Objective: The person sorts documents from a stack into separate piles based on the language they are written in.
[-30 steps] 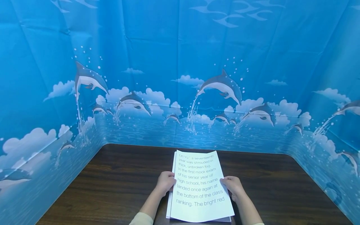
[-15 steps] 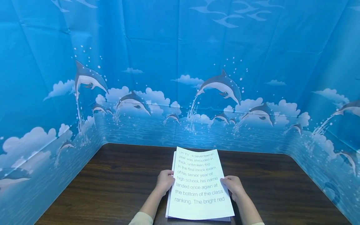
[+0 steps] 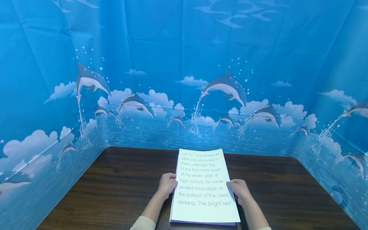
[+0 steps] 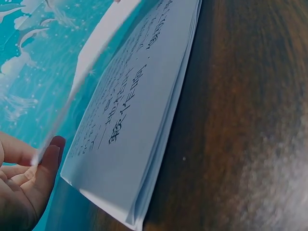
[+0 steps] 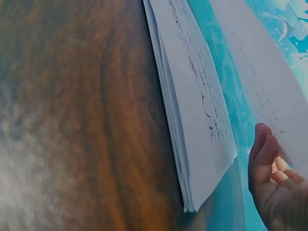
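A white sheet of paper (image 3: 203, 188) with large printed English text spans my two hands in the head view. At its left edge my left hand (image 3: 167, 184) pinches the paper between thumb and fingers. My right hand (image 3: 239, 190) grips the opposite edge the same way. Both wrist views show a gap under this sheet. Below it a stack of paper (image 4: 120, 163) with handwriting-like dark text on top lies on the table; its layered edges show in the right wrist view. From above, the held sheet hides nearly all of the stack.
The dark wood-grain table (image 3: 120, 179) extends to both sides of the paper. Around its back and sides hangs a blue curtain (image 3: 155, 48) printed with dolphins, clouds and water.
The held sheet has shifted slightly away from me and straightened, covering more of the stack's left edge. My left hand has moved a little up and left with it; both hands keep their grip.
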`<state>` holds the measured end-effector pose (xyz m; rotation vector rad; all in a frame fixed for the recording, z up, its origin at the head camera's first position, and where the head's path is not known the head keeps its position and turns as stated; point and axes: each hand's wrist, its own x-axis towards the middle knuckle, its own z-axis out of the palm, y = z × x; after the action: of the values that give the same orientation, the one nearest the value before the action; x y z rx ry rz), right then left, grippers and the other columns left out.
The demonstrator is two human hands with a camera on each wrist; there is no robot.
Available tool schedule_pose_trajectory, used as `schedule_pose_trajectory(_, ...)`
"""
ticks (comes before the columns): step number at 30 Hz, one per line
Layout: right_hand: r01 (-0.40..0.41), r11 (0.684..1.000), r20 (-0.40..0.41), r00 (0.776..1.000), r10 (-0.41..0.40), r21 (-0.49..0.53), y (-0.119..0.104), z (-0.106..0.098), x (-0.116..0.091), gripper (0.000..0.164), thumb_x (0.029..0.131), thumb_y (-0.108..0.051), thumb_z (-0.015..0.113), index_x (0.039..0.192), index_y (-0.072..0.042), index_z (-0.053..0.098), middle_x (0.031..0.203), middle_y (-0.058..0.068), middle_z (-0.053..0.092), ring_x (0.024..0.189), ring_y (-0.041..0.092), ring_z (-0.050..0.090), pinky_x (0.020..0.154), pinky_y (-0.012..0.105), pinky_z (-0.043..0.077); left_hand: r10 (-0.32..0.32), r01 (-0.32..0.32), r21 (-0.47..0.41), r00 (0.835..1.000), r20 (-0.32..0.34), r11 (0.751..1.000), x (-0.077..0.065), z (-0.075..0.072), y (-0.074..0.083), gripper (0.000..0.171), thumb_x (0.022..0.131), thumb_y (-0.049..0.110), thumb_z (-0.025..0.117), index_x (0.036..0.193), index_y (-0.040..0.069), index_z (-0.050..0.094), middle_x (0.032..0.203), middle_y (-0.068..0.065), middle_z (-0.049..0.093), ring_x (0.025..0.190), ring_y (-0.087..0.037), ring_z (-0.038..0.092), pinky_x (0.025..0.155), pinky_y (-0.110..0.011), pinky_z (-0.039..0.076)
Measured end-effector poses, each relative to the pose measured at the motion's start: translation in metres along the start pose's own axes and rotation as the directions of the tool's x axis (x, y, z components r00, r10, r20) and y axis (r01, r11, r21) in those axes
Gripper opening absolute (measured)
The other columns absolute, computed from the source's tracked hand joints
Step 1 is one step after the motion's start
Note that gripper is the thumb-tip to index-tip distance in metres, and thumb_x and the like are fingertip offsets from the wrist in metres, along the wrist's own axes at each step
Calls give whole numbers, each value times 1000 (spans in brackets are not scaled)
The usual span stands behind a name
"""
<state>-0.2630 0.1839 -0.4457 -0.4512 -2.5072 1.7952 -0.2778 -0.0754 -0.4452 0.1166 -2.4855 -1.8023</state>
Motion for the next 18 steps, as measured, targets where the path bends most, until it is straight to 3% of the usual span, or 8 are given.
schedule_pose_trajectory(4, 9, 1000, 9, 1000, -9, 13, -1, 0, -1, 20, 85, -10, 48, 87, 8, 56, 74, 11, 57, 66, 22, 56, 55, 31, 43, 4, -4, -17, 1000, 6, 1000, -1, -1, 1, 29, 73, -9, 47, 101, -11, 55, 78, -11, 56, 62, -19, 55, 44, -21, 41)
schedule_pose_trajectory(18, 3, 1000, 20, 1000, -3, 15, -7, 3, -3, 20, 85, -11, 49, 90, 7, 55, 76, 11, 57, 67, 22, 56, 55, 30, 44, -12, 12, -13, 1000, -26, 1000, 0, -7, 5, 26, 72, -8, 48, 97, -9, 57, 74, -11, 56, 58, -20, 53, 45, -23, 41)
